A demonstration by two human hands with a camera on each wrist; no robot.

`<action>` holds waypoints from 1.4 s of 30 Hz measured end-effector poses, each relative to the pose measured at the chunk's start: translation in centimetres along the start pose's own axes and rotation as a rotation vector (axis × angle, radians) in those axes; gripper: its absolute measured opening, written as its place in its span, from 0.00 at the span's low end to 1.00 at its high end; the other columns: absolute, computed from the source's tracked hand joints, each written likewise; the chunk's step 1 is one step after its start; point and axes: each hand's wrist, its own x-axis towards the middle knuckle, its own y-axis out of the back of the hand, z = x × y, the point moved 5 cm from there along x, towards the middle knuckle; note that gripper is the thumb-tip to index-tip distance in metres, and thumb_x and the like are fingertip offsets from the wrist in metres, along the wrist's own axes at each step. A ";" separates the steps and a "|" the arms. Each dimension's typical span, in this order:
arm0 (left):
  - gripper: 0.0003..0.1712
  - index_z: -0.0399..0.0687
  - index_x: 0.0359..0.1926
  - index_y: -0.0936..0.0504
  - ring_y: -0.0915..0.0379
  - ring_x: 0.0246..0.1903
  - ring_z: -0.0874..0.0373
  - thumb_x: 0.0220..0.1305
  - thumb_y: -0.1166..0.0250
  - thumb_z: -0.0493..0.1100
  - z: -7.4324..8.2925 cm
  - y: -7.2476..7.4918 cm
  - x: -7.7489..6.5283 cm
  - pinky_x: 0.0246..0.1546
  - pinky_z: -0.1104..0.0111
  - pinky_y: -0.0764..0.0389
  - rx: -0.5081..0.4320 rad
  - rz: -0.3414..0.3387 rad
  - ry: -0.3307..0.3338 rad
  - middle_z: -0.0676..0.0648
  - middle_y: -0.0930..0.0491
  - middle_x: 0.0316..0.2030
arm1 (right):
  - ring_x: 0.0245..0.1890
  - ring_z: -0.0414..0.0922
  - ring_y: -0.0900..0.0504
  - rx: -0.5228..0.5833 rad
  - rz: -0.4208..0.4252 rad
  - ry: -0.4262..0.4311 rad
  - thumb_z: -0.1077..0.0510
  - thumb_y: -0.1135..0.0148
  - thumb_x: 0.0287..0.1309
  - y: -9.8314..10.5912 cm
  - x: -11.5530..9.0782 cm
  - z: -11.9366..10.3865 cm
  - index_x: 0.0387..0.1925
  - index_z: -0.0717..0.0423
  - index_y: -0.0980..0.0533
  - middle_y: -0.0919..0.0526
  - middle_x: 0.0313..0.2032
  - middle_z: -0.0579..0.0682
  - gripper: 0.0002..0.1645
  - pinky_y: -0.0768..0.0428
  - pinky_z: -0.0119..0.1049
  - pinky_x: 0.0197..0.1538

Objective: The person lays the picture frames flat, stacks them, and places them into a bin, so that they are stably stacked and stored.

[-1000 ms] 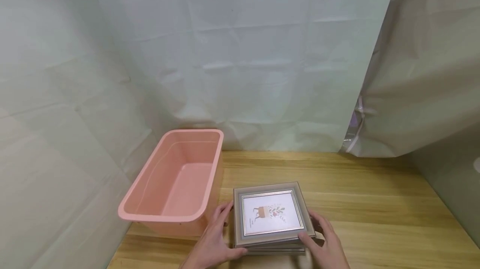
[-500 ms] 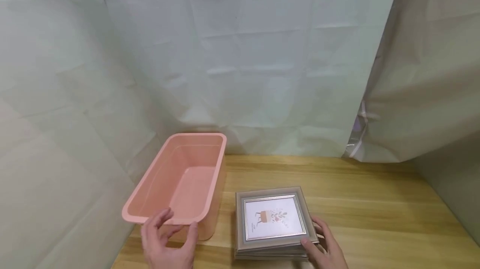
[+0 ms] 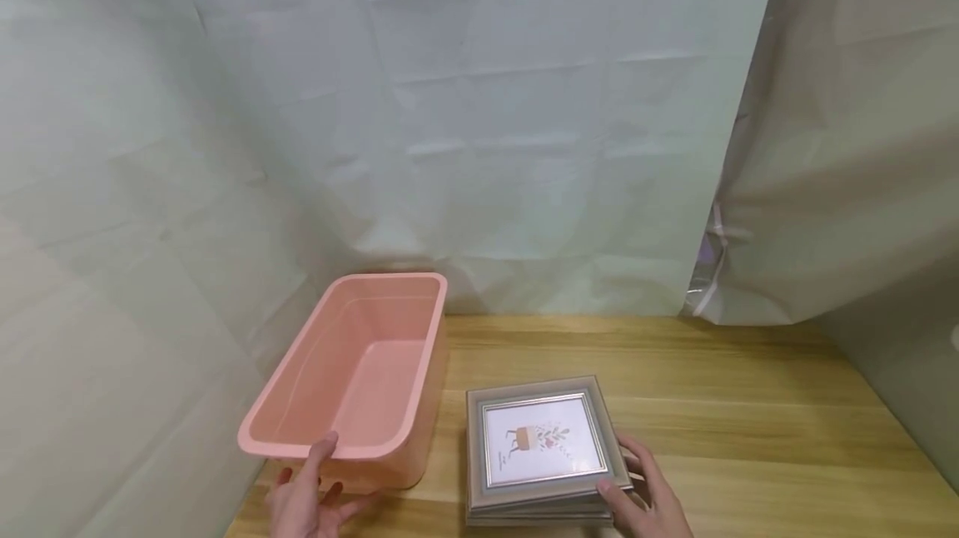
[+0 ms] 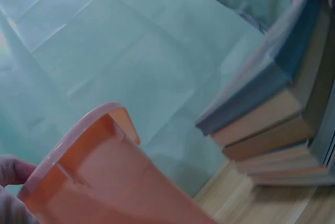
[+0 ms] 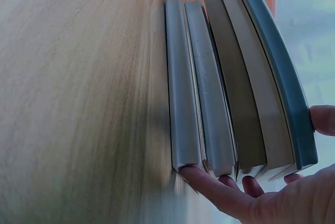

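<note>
A stack of several picture frames (image 3: 550,498) lies on the wooden table, seen edge-on in both wrist views. The top picture frame (image 3: 479,446) is grey and surrounds a print of a plant on a legged stand. At the stack's right near corner, my right hand (image 3: 650,496) grips with the thumb on the top frame and the fingers along the side, one reaching the lowest frame (image 5: 183,88). My left hand (image 3: 303,496) holds the near rim of a pink plastic tub (image 3: 430,355), thumb over the rim and fingers outside below it.
The tub stands left of the stack, close to the sheet-covered left wall (image 3: 135,313). Pale sheeting (image 3: 517,146) hangs behind the table (image 3: 749,438). A loose brownish drape (image 3: 847,188) hangs at the right.
My left hand has left the stack's left side and moved left to the tub's near rim. My right hand has stayed on the stack.
</note>
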 end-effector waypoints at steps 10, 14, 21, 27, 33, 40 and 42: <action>0.39 0.71 0.69 0.47 0.39 0.61 0.49 0.73 0.28 0.51 0.2 -0.5 -0.2 0.52 0.44 0.08 -0.039 -0.010 -0.015 0.54 0.38 0.60 | 0.57 0.57 0.16 0.005 -0.007 -0.010 0.54 0.27 0.65 0.0 -0.1 0.1 0.80 0.53 0.35 0.25 0.68 0.75 0.46 0.08 0.53 0.44; 0.62 0.65 0.76 0.69 0.25 0.51 0.61 0.70 0.24 0.48 0.8 -0.6 -0.8 0.45 0.51 0.06 0.032 0.132 -0.120 0.50 0.42 0.61 | 0.57 0.58 0.16 -0.001 -0.007 -0.022 0.52 0.26 0.65 0.0 0.0 -0.1 0.80 0.52 0.35 0.25 0.68 0.74 0.46 0.08 0.55 0.44; 0.57 0.67 0.79 0.64 0.21 0.46 0.68 0.73 0.28 0.38 1.5 -0.6 -1.2 0.40 0.53 0.06 0.046 0.164 -0.217 0.49 0.40 0.60 | 0.56 0.56 0.15 -0.004 -0.009 -0.014 0.54 0.27 0.65 -0.1 -0.1 -0.1 0.80 0.53 0.35 0.23 0.66 0.74 0.46 0.08 0.52 0.43; 0.61 0.71 0.82 0.67 0.18 0.43 0.71 0.73 0.29 0.36 2.0 -0.1 -1.0 0.40 0.54 0.06 0.063 0.131 -0.207 0.50 0.37 0.60 | 0.56 0.58 0.15 -0.020 0.001 -0.022 0.51 0.26 0.65 0.0 -0.1 -0.2 0.80 0.52 0.35 0.23 0.66 0.74 0.47 0.07 0.54 0.43; 0.65 0.74 0.84 0.72 0.17 0.40 0.71 0.72 0.31 0.33 2.5 0.4 -0.5 0.42 0.55 0.06 0.107 0.130 -0.198 0.49 0.38 0.64 | 0.56 0.57 0.15 -0.014 0.003 -0.013 0.51 0.25 0.63 0.1 -0.2 0.1 0.79 0.51 0.34 0.23 0.66 0.74 0.47 0.07 0.53 0.42; 0.64 0.76 0.88 0.63 0.13 0.38 0.68 0.71 0.33 0.29 5.0 0.2 0.5 0.37 0.56 0.06 0.200 0.098 -0.245 0.53 0.27 0.59 | 0.56 0.58 0.14 -0.004 0.012 -0.003 0.51 0.24 0.62 0.1 -0.2 0.2 0.79 0.47 0.34 0.23 0.66 0.74 0.47 0.08 0.53 0.41; 0.63 0.74 0.88 0.59 0.12 0.36 0.67 0.70 0.34 0.28 6.2 -0.4 1.1 0.33 0.59 0.06 0.234 0.081 -0.266 0.60 0.20 0.49 | 0.55 0.58 0.14 -0.008 0.012 0.000 0.51 0.24 0.62 0.1 -0.2 0.1 0.79 0.47 0.34 0.23 0.66 0.74 0.47 0.08 0.54 0.42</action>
